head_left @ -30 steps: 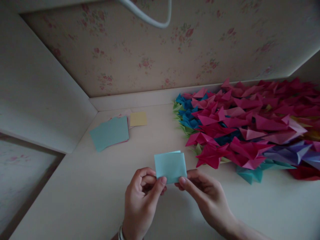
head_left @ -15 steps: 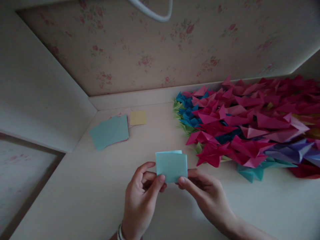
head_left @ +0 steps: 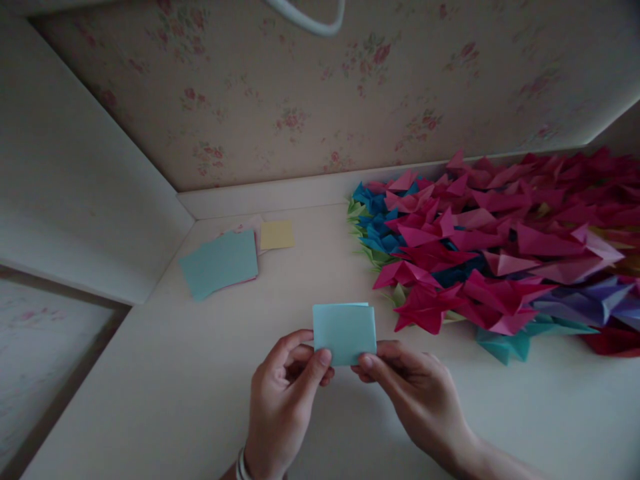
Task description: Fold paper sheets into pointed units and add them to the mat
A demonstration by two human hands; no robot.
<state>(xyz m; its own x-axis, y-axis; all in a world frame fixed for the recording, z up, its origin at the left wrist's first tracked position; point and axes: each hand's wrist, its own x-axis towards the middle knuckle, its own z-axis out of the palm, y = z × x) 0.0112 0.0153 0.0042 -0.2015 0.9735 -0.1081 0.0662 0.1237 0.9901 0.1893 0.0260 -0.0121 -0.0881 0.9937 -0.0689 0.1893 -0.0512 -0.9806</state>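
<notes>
A light turquoise sheet of paper, folded over on itself, is held up above the white desk. A thin strip of its back layer shows past the top edge of the front one. My left hand pinches the lower left corner, thumb in front and fingers behind. At the lower right corner, my right hand grips the same paper between thumb and fingers. The fingertips behind the sheet are partly hidden.
Many folded paper cranes, mostly pink and red, crowd the right side of the desk. Turquoise paper sheets lie at the back left, beside a small yellow square of paper. A white cable hangs before the flowered wall.
The back layer's strip above the front edge has become thinner, and the two top edges lie closer together. Both hands keep nearly the same place and hold.
</notes>
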